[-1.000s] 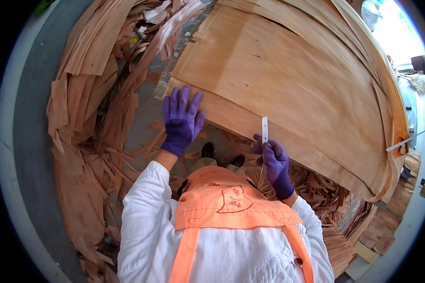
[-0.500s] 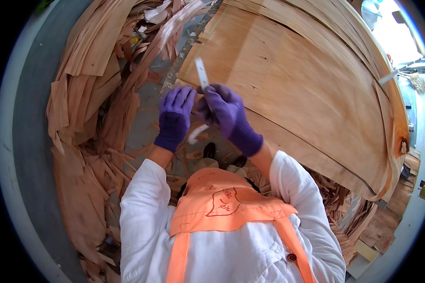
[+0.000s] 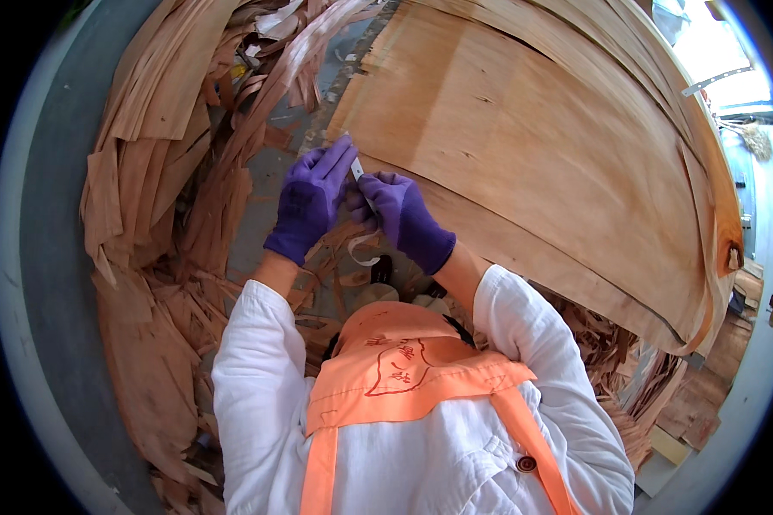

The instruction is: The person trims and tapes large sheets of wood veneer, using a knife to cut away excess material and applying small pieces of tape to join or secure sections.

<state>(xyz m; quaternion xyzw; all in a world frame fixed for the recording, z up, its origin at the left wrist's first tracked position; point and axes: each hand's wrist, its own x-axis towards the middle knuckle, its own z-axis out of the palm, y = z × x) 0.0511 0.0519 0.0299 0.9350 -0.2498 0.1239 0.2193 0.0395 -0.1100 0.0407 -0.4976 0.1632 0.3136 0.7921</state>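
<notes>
In front of me, at the near left corner of a large wood veneer sheet (image 3: pixel 489 129), my two purple-gloved hands come close together. My right hand (image 3: pixel 399 215) is closed round a narrow white perforated tape strip (image 3: pixel 357 169). The strip sticks out above its fingers, and a pale curled length (image 3: pixel 361 251) dangles below. My left hand (image 3: pixel 312 193) has its fingers long and pressed together, with their tips against the strip's upper end. Its thumb is hidden, so the pinch itself does not show.
Torn veneer strips (image 3: pixel 146 180) heap up along the left, beside a grey wall (image 3: pixel 51 223). More scraps (image 3: pixel 597 343) lie under the sheet's near edge. At the far right, another perforated strip (image 3: pixel 717 81) hangs near a brush (image 3: pixel 756 142). My shoes (image 3: pixel 382 270) show below my hands.
My left hand has moved up and right, bringing its fingers to the strip. My right hand has dipped slightly and turned, and less of the strip shows above it.
</notes>
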